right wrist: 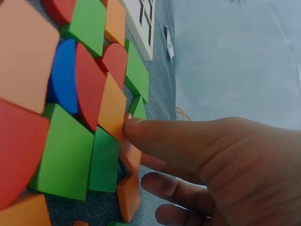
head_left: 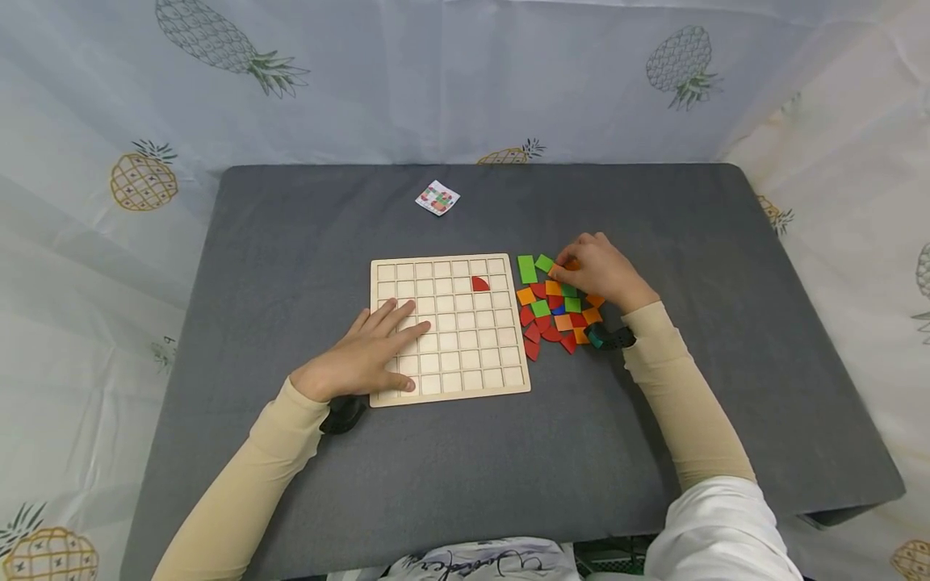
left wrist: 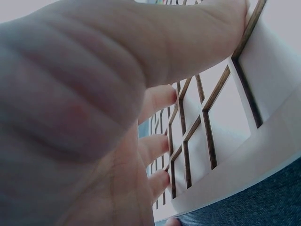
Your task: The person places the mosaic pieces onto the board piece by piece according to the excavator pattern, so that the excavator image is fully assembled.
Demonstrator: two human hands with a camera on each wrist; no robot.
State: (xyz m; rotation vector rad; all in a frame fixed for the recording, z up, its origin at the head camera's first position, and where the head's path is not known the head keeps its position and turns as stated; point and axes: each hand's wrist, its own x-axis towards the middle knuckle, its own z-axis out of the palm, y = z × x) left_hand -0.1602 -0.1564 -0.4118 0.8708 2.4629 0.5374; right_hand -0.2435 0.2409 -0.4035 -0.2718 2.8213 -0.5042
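Note:
A pale wooden grid board (head_left: 448,341) lies on the grey table, with one red quarter-circle piece (head_left: 479,284) in a cell toward its upper right. My left hand (head_left: 366,355) rests on the board's left side, fingers straight and spread; the left wrist view shows its thumb and fingertips over the cells. To the right of the board, my right hand (head_left: 599,270) is at the far end of a pile of coloured pieces. Its thumb and index finger pinch an orange block (right wrist: 130,153), partly hidden by the thumb, beside a green block (right wrist: 104,160).
Red, orange and green pieces, with a blue piece (right wrist: 64,75) among them, lie close together right of the board. Beyond the board lies a small printed card (head_left: 437,198). A pineapple-patterned curtain (head_left: 407,81) hangs behind the table (head_left: 450,468).

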